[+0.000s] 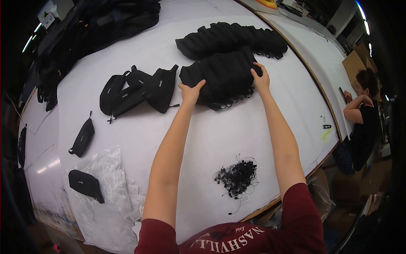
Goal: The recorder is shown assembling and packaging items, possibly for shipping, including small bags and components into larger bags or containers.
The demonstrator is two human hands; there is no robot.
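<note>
A row of black fabric pouches (220,74), packed side by side with small loops along its near edge, lies on the white table. My left hand (192,91) grips its left end, thumb and fingers spread around it. At the opposite end, my right hand (261,77) is closed around the right side. Just behind is a second, longer row of black pouches (230,39). Several loose black pouches (141,89) with zip pulls and small white print overlap to the left of my left hand.
A tangle of black tag strings (237,178) lies between my forearms. Two single pouches, a lower one (86,184) on clear plastic bags (101,220), are at left. Dark fabric (105,29) is heaped far left. A seated person (361,106) holds a phone beyond the right edge.
</note>
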